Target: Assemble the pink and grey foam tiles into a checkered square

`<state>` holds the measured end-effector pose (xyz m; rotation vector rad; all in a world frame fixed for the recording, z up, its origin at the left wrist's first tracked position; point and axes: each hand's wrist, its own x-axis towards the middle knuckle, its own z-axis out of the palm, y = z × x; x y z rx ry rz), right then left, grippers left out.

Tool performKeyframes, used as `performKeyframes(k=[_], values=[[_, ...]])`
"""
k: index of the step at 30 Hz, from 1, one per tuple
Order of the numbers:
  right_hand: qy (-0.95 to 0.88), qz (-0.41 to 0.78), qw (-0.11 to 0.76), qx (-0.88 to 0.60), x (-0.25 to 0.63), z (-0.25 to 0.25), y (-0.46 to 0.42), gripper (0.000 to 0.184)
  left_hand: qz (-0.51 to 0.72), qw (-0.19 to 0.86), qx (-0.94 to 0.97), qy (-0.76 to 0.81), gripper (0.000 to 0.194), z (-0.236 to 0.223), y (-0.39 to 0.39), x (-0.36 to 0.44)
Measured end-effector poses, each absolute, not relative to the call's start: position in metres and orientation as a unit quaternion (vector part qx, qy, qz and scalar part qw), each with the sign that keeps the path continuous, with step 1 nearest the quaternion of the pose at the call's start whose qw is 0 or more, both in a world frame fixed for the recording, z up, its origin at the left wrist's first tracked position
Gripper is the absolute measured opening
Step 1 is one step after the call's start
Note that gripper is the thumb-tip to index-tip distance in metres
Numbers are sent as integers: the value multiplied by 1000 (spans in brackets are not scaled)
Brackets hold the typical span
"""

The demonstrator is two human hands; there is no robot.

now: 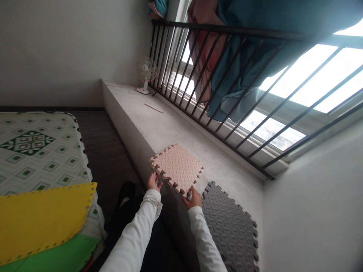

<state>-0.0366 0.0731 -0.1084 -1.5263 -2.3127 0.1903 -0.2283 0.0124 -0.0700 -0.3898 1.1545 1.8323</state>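
Note:
A beige foam mat tile (179, 166) with interlocking toothed edges lies on the ledge, its near side reaching out past the ledge's front edge. My right hand (193, 199) grips its near corner between thumb and fingers. Just below the tile's left near edge is my left hand (154, 182), its fingers apart; whether they touch the tile I cannot tell. A dark grey foam mat tile (231, 226) with the same toothed edges lies on the ledge to the right, partly hidden by my right sleeve.
The pale ledge (167, 128) runs beneath a window behind a dark metal railing (198, 109). A small white fan (145, 75) and a thin strip (154, 108) are at its far end. Blue and pink curtains (235, 71) hang over the railing. A patterned mattress (65, 151) with yellow (42, 219) and green sheets is at left.

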Motion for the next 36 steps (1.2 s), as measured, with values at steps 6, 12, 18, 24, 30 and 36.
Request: performKeyframes(k=[6, 12, 18, 24, 30, 36], values=[[-816, 60, 167, -550, -43, -108, 73, 45, 733, 453, -159, 482, 32, -69, 14, -223], [-760, 174, 296, -552, -23, -111, 49, 58, 699, 484, -162, 501, 32, -80, 20, -221], [-486, 504, 427, -572, 42, -135, -14, 47, 624, 567, -118, 525, 10, -84, 21, -205], [-215, 688, 391, -572, 105, -123, -28, 25, 601, 594, -96, 527, 15, -82, 19, -192], [-69, 759, 370, -531, 109, -110, -23, 20, 608, 594, -97, 519, 14, -79, 19, -193], [-32, 718, 444, -535, 115, -111, -11, 18, 616, 590, -105, 511, 14, -80, 17, -197]])
